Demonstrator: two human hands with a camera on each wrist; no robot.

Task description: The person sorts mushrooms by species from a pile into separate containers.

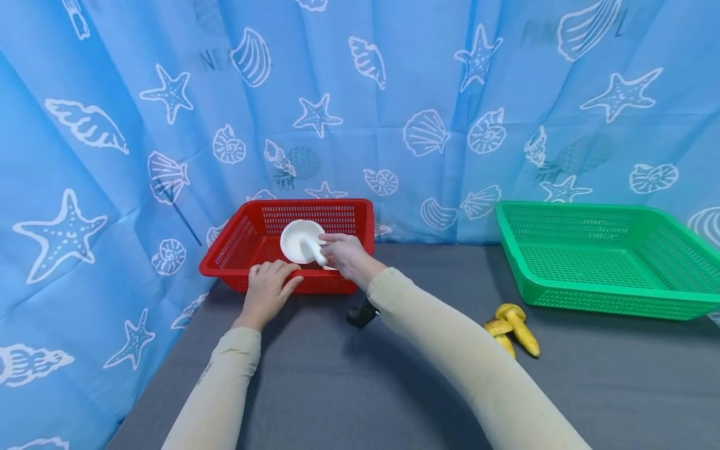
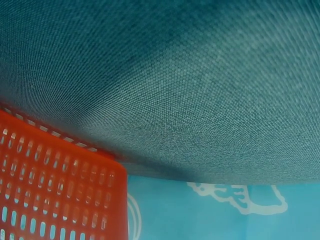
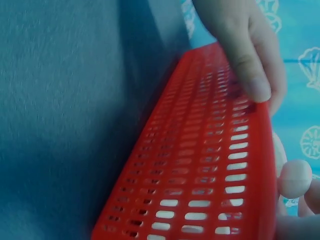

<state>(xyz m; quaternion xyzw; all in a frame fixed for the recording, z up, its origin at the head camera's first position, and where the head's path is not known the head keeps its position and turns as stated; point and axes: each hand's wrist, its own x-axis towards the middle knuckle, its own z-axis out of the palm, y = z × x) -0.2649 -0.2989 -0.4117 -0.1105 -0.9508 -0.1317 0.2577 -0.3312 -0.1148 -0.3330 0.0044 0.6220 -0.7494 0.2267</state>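
My left hand (image 1: pixel 267 287) grips the front rim of the red plastic basket (image 1: pixel 225 273), with the thumb on the outer wall and the fingers over the inside. In the right wrist view that thumb (image 3: pixel 257 90) presses at the rim. My right hand (image 1: pixel 349 255) reaches over the basket and holds a white mortar (image 1: pixel 291 240) at its right side. The mortar tips its mouth toward me, and a white pestle (image 1: pixel 311 247) lies in it. The pestle's rounded end (image 3: pixel 294 178) shows above the basket rim, close to the right fingers. The mortar's underside is hidden.
A green plastic basket (image 1: pixel 525 275) stands at the right. Yellow mushroom-shaped things (image 1: pixel 523 334) lie on the grey tabletop (image 1: pixel 326 387) in front of it. A small black object (image 1: pixel 361 314) shows under the right wrist. Behind hangs a blue curtain (image 1: pixel 371 156) with sea-shell prints.
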